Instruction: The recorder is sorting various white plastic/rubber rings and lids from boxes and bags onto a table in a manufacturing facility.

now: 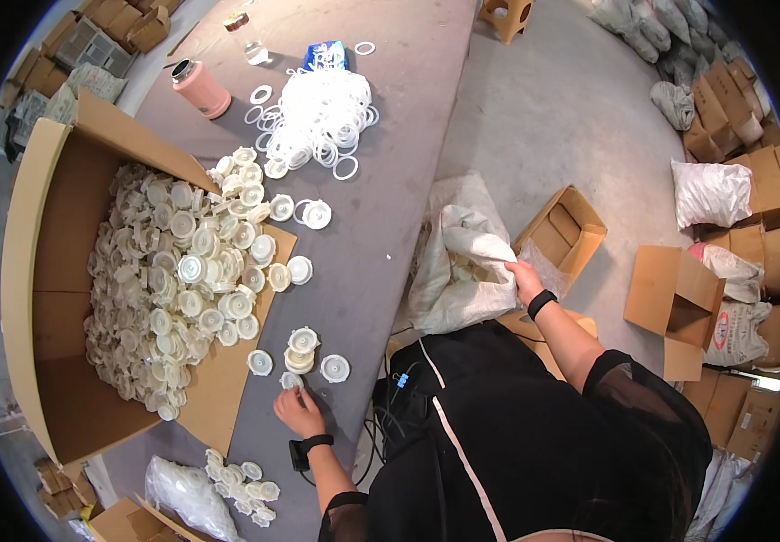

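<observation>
Pink bottle [201,88], white rings [322,117]
</observation>
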Demonstrator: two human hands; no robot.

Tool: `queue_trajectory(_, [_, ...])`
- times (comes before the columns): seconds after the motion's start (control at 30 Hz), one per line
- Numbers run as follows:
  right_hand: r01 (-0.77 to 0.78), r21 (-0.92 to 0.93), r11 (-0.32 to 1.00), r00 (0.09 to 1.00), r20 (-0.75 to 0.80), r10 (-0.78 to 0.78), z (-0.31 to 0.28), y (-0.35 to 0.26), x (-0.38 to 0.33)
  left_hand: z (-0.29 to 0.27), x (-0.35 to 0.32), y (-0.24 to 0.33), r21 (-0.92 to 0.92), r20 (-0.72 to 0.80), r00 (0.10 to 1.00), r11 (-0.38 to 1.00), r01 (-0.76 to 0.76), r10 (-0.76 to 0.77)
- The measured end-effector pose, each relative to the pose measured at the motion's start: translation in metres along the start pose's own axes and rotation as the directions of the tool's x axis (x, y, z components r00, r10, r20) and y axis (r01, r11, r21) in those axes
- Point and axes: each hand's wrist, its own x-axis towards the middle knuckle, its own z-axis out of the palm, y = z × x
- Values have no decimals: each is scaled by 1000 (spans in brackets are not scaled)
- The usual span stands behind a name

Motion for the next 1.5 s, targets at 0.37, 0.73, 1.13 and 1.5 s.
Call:
queue_trajectory(0.37, [-8, 30, 1000, 1000, -16, 8, 12, 9, -6, -3, 15, -10, -568, 18, 845, 690, 449, -535])
queue_trajectory(0.73, [-23, 55, 998, 999, -22, 24, 9, 9, -15, 32, 75, -19, -266, 448, 759, 740, 618, -473])
queue_trajectory(1.13, [-10, 67, 998, 1000, -24, 12, -6, 12, -6, 7, 25, 12, -648, 487, 856, 586, 487, -173])
queue_trajectory(1.5, [48, 70, 996, 999, -27, -46, -4, 3, -1, 1, 47, 96, -534, 399, 908, 773, 341, -125])
